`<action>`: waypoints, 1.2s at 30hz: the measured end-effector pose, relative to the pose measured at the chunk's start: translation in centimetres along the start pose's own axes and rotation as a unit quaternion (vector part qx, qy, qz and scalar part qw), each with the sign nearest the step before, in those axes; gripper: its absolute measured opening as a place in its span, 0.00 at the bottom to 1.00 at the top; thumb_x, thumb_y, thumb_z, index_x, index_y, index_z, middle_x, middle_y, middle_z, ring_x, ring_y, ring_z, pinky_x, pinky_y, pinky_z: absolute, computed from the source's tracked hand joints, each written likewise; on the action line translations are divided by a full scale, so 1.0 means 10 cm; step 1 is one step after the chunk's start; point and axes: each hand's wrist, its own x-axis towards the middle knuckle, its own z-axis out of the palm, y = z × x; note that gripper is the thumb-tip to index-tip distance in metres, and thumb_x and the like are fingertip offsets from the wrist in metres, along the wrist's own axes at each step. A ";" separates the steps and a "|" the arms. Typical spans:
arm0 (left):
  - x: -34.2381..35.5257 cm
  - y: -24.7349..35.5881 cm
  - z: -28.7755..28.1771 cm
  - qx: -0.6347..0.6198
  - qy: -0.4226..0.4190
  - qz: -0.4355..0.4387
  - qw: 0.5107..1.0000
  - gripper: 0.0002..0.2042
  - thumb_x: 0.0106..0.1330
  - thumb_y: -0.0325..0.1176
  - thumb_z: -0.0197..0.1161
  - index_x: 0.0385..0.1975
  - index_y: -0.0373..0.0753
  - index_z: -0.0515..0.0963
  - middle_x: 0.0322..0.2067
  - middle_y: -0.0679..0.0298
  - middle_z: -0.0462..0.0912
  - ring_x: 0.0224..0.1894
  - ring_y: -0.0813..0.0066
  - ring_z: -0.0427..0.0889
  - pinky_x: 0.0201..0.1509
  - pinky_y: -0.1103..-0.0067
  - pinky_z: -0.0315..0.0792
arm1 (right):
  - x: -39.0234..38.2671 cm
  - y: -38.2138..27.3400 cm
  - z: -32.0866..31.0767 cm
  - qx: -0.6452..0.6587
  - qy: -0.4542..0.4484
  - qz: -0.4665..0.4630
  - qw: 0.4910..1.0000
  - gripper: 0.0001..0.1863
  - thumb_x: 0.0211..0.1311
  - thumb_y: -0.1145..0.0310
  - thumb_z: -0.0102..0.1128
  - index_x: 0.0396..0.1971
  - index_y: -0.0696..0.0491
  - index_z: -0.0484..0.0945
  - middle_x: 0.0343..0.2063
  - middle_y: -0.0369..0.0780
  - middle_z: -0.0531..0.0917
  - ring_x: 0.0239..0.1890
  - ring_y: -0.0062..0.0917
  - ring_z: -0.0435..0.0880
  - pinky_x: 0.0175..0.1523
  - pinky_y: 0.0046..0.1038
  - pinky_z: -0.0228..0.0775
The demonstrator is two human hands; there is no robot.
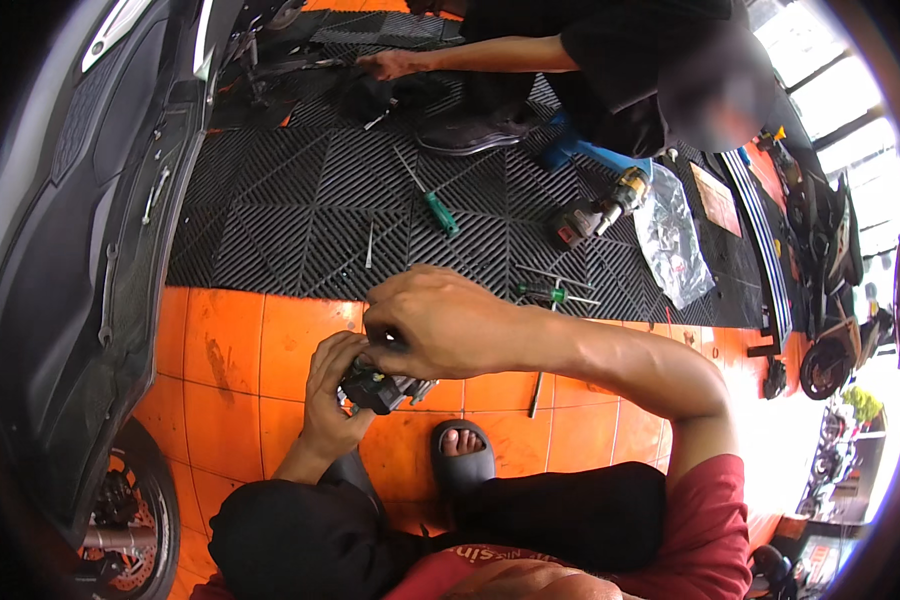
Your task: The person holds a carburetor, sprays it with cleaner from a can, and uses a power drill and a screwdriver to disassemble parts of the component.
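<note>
Above the orange tile floor (pixel 300 350), a small black and silver mechanical part (pixel 378 390) is held low in front of me. My left hand (pixel 328 392) wraps round its left side, fingers bent over it. From above, my right hand (pixel 425 322) reaches across with curled fingers at the part's top edge. Whatever those fingers pinch is hidden by the hand itself. Beyond my hands, a screwdriver with a green handle (pixel 440 213) and a thin metal piece (pixel 370 246) lie on the black ribbed mat (pixel 270 200).
A scooter body (pixel 100 220) with wrenches (pixel 108 295) on it fills the left. On the mat's right lie a cordless power tool (pixel 620 200), a clear plastic bag (pixel 675 240) and a green-gripped T-handle tool (pixel 545 293). Another person (pixel 610 90) works at the far side.
</note>
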 end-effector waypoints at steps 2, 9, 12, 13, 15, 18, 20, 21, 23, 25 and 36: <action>-0.02 -0.04 0.04 -0.019 -0.002 -0.011 1.000 0.31 0.53 0.23 0.70 0.61 0.34 0.70 0.58 0.53 0.72 0.63 0.59 0.72 0.66 0.66 0.68 | -0.02 0.03 0.00 -0.019 0.000 -0.007 1.000 0.15 0.61 0.59 0.66 0.28 0.58 0.84 0.28 0.43 0.82 0.37 0.38 0.84 0.48 0.40 0.74; -0.04 -0.14 0.22 -0.245 0.010 -0.062 0.967 0.35 0.51 0.18 0.69 0.64 0.34 0.68 0.60 0.55 0.71 0.63 0.63 0.73 0.68 0.67 0.68 | -0.16 0.11 -0.06 -0.062 0.067 -0.034 0.995 0.15 0.61 0.58 0.66 0.29 0.57 0.83 0.27 0.40 0.81 0.36 0.36 0.84 0.46 0.39 0.74; -0.20 -0.11 0.06 -0.382 0.027 -0.223 0.896 0.38 0.49 0.14 0.69 0.65 0.34 0.65 0.57 0.55 0.76 0.63 0.64 0.74 0.66 0.68 0.72 | -0.44 0.19 -0.47 0.023 -0.002 0.038 0.999 0.20 0.65 0.51 0.65 0.27 0.56 0.80 0.24 0.41 0.79 0.33 0.36 0.82 0.39 0.38 0.74; -0.22 -0.14 0.01 -0.403 0.025 -0.258 0.877 0.39 0.49 0.14 0.69 0.66 0.33 0.64 0.57 0.55 0.76 0.63 0.64 0.75 0.65 0.68 0.72 | -0.59 0.28 -0.62 0.006 -0.130 0.126 0.983 0.23 0.65 0.47 0.64 0.26 0.55 0.79 0.24 0.40 0.80 0.32 0.36 0.82 0.38 0.38 0.72; -0.30 -0.31 -0.09 -0.453 0.013 -0.243 0.858 0.42 0.47 0.13 0.70 0.68 0.31 0.61 0.59 0.56 0.75 0.62 0.62 0.76 0.65 0.66 0.72 | -1.05 0.72 -0.53 -0.015 -0.217 0.235 0.947 0.25 0.59 0.46 0.66 0.32 0.58 0.84 0.30 0.47 0.86 0.38 0.44 0.85 0.46 0.44 0.75; -0.44 -0.54 -0.30 -0.518 0.011 -0.222 0.826 0.44 0.47 0.19 0.72 0.69 0.30 0.60 0.59 0.54 0.75 0.62 0.61 0.76 0.65 0.65 0.72 | -1.72 1.84 -0.04 -0.164 0.005 0.572 0.804 0.21 0.55 0.55 0.72 0.41 0.57 0.85 0.36 0.50 0.88 0.43 0.40 0.88 0.47 0.40 0.78; -0.52 -0.67 -0.39 -0.565 0.001 -0.259 0.784 0.42 0.50 0.23 0.71 0.68 0.29 0.61 0.59 0.52 0.76 0.61 0.60 0.77 0.65 0.65 0.72 | -2.07 2.57 0.11 0.043 0.297 0.600 0.742 0.31 0.50 0.64 0.75 0.55 0.59 0.78 0.47 0.48 0.84 0.49 0.35 0.83 0.55 0.37 0.74; -0.50 -0.72 -0.45 -0.586 -0.014 -0.272 0.763 0.41 0.49 0.23 0.71 0.68 0.27 0.62 0.58 0.51 0.77 0.61 0.59 0.78 0.65 0.66 0.72 | -2.23 2.89 0.10 -0.053 0.424 0.455 0.781 0.36 0.51 0.68 0.75 0.61 0.59 0.72 0.54 0.43 0.81 0.55 0.32 0.79 0.60 0.33 0.70; -0.48 -0.79 -0.53 -0.563 -0.052 -0.238 0.790 0.43 0.52 0.47 0.72 0.66 0.31 0.63 0.61 0.46 0.74 0.64 0.50 0.75 0.66 0.57 0.69 | -2.46 3.31 0.03 0.256 0.522 0.349 0.735 0.34 0.57 0.68 0.73 0.63 0.56 0.71 0.57 0.39 0.79 0.58 0.29 0.77 0.63 0.33 0.67; -0.46 -0.71 -0.66 -0.600 -0.071 -0.199 0.772 0.45 0.51 0.53 0.73 0.65 0.31 0.65 0.61 0.43 0.73 0.64 0.47 0.74 0.67 0.55 0.68 | -2.39 3.69 -0.08 0.201 0.527 0.310 0.765 0.31 0.54 0.72 0.72 0.59 0.57 0.73 0.53 0.40 0.80 0.54 0.30 0.79 0.60 0.33 0.69; -0.45 -0.22 -1.32 -0.587 -0.178 -0.129 0.779 0.44 0.48 0.41 0.77 0.64 0.23 0.67 0.61 0.47 0.75 0.64 0.60 0.75 0.68 0.66 0.67 | -1.93 3.08 0.29 0.203 0.519 0.299 0.774 0.24 0.59 0.69 0.74 0.55 0.57 0.78 0.35 0.34 0.82 0.31 0.20 0.74 0.37 0.25 0.64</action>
